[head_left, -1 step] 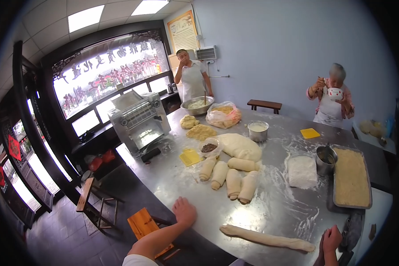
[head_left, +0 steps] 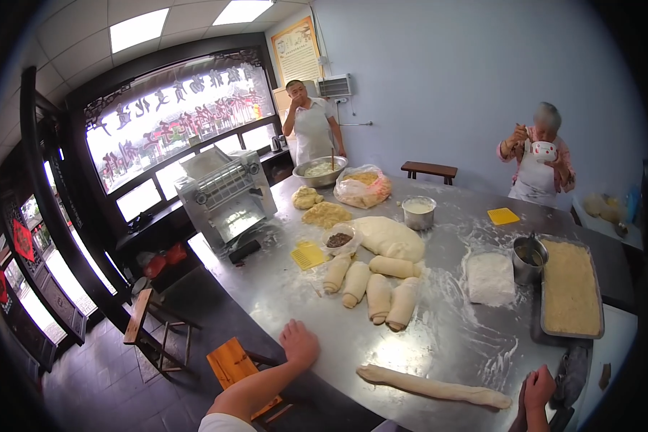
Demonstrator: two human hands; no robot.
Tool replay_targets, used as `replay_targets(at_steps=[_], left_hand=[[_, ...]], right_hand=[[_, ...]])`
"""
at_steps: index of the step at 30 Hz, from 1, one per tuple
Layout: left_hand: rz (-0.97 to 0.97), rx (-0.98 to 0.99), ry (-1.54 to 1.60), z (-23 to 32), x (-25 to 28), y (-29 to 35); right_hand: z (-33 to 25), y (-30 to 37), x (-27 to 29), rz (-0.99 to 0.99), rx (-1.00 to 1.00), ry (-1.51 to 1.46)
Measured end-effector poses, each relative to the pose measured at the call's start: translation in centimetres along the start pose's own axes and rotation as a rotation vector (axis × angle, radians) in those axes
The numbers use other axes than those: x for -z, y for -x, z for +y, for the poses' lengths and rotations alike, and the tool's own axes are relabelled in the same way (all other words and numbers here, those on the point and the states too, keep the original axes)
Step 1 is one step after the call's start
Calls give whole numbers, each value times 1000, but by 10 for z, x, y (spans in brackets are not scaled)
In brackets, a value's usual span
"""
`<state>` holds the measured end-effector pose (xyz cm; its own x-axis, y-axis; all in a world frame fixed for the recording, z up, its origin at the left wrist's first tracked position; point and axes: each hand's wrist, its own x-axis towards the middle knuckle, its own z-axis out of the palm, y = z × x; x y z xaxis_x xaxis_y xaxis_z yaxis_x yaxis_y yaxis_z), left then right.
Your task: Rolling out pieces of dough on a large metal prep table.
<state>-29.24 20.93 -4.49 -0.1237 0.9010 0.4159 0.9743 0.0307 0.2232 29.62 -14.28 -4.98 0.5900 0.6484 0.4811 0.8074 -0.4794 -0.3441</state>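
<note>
My left hand (head_left: 299, 343) rests on the near left edge of the steel table (head_left: 324, 317), its fingers lying on the metal and holding nothing. At the near right edge my right hand (head_left: 539, 389) is closed in a fist, with nothing seen in it. Between the two hands lies a long dough rope (head_left: 432, 387), nearest to the right hand and touched by neither. Beyond it sit several rolled dough pieces (head_left: 356, 283), a large dough mass (head_left: 390, 237) and a bowl of dark filling (head_left: 340, 238). A flour pile (head_left: 491, 278) is farther right.
A tray of crumbly yellow mass (head_left: 571, 291) and a metal pot (head_left: 529, 261) stand at right. A dough machine (head_left: 227, 194) stands far left. One person (head_left: 313, 129) stands at the back; another (head_left: 540, 165) holds a bowl (head_left: 544, 151). A wooden stool (head_left: 230, 363) is beside my left arm.
</note>
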Motion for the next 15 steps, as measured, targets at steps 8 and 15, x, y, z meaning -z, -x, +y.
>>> replay_targets(at_steps=[8,15], left_hand=[[5,-26,2,0,0,1],[6,-25,18,0,4,0]], right_hand=[[-6,-1,3,40,26,-9],[-10,-2,7,5,13,4]])
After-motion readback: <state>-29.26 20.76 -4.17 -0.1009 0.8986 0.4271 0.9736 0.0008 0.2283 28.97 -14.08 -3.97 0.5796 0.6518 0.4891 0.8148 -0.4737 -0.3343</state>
